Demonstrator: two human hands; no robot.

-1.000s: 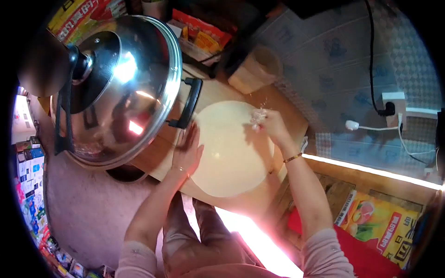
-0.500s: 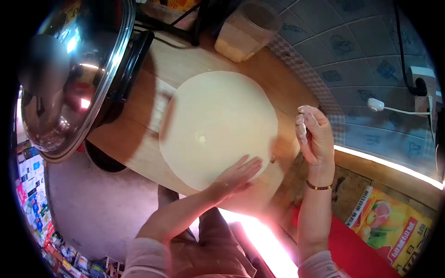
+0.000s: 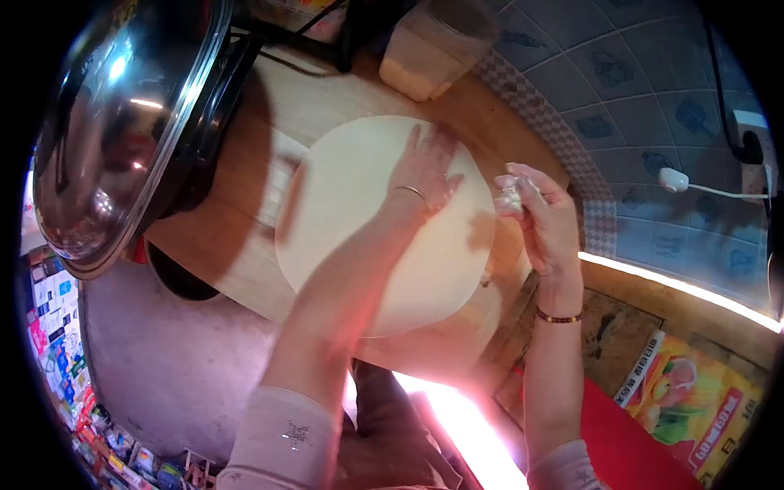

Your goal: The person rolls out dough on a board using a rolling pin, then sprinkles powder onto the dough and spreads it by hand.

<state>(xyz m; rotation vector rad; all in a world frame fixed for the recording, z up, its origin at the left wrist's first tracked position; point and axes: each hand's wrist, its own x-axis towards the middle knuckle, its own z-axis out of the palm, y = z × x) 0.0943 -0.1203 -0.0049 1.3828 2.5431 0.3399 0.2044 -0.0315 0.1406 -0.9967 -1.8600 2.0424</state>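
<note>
A wide, round, thin sheet of pale dough [image 3: 343, 180] lies on a wooden board [image 3: 306, 94]. My left hand [image 3: 425, 171] rests palm down over the upper right part of the sheet, fingers spread and partly smeared by motion; a thin bangle circles that wrist. Just off the sheet's right edge, my right hand [image 3: 539, 216] is raised with its fingers curled together. White flour coats those fingertips, and I cannot make out whether anything lies inside them. A beaded bracelet [image 3: 559, 316] sits on the right wrist.
On the left, a large glass lid [image 3: 106, 139] stands tilted on a dark appliance. A clear plastic tub [image 3: 416, 61] with pale contents stands behind the dough. Tiled wall [image 3: 604, 73] with a white plug [image 3: 674, 180] borders the right, above a yellow printed sheet [image 3: 682, 392].
My left hand has moved from the sheet's near edge to its upper right part, the forearm now crossing the dough. My right hand has shifted slightly up and left.
</note>
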